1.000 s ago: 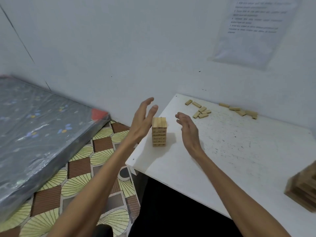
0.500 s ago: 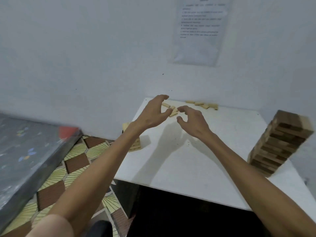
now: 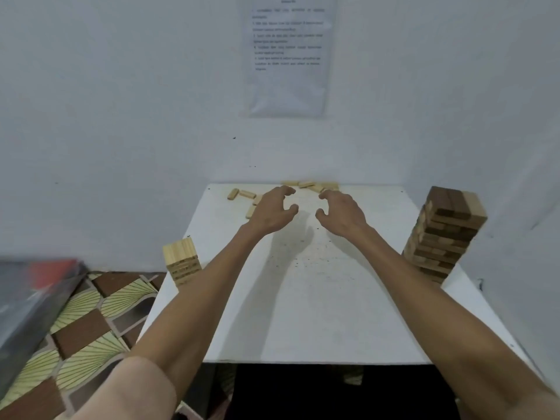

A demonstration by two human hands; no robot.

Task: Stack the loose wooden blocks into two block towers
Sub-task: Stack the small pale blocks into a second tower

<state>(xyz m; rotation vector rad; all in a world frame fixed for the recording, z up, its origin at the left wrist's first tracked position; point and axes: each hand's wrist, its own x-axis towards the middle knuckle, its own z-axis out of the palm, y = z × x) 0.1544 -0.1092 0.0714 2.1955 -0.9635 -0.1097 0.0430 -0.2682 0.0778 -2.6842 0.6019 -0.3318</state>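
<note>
Hovering left hand and right hand by loose blocks at far worktop edge; fingers half-curled, apart, gripping nothing.

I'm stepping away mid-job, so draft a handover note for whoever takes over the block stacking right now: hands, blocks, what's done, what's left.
Left hand: fingers half curled, holding nothing, over the far part of the white table.
Right hand: the same, empty, beside the left.
Short light tower stands at the table's left edge. The tall tower of dark and light blocks stands at the right edge.
Loose blocks lie scattered along the far edge, by and beyond the fingertips.
Done: both towers are started.
Left: pick up the loose blocks and stack them onto the towers.
</note>
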